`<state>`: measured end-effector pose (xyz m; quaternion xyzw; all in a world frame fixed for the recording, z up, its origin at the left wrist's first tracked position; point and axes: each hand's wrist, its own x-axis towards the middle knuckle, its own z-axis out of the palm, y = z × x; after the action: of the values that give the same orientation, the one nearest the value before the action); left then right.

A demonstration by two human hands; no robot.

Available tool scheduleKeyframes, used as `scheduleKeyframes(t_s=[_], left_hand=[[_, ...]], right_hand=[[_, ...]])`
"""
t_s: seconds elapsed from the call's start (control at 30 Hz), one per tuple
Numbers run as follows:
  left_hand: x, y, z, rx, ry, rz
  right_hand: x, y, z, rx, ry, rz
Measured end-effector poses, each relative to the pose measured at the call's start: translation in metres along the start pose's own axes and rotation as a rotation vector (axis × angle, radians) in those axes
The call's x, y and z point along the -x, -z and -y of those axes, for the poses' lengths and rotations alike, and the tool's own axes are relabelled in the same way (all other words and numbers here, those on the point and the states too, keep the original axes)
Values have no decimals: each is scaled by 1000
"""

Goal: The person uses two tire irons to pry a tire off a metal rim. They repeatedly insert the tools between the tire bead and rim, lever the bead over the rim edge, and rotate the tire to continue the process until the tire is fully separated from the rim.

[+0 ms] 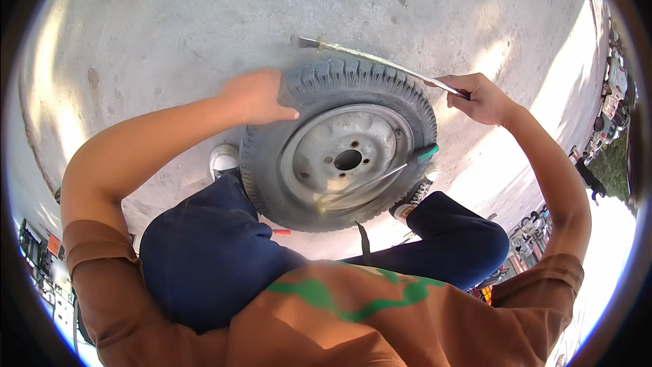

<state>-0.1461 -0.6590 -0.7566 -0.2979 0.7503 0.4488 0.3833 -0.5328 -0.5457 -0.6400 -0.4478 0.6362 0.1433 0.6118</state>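
A black tire (pixel 263 156) on a grey steel rim (pixel 322 139) stands tilted between my legs. My left hand (pixel 252 98), slightly blurred, grips the tire's upper left edge. Its thumb points across the sidewall, while the other fingers are partly hidden. In my right hand (pixel 483 98) is the dark end of a long metal pry bar (pixel 380 61). The bar slants over the top of the tread, its flattened tip out to the left. A green-handled screwdriver (pixel 426 153) lies across the lower right of the rim, its thin shaft running toward the lower left.
Pale concrete floor (pixel 204 13) with sunlit patches surrounds the wheel. A red object (pixel 282 232) lies below the tire. My shoes (pixel 223 160) flank it on both sides. Assorted items (pixel 614 85) line the far right edge, and more clutter (pixel 530 238) sits at the lower right.
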Motion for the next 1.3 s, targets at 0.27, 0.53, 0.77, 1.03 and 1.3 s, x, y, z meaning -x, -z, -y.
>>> scheduleKeyframes(t_s=[0.27, 0.53, 0.77, 1.03, 1.3], left_hand=[[1, 8, -32, -52, -60, -79], [-11, -32, -30, 227, -19, -344], [7, -50, -36, 386, 36, -482], [9, -76, -45, 354, 70, -768], [8, -81, -38, 392, 28, -868]], right_hand=[[68, 84, 103, 339, -151, 179], [12, 150, 130, 453, -155, 409], [-30, 196, 146, 465, -11, 373], [-82, 185, 193, 485, 128, 496], [-64, 160, 230, 623, 213, 572]])
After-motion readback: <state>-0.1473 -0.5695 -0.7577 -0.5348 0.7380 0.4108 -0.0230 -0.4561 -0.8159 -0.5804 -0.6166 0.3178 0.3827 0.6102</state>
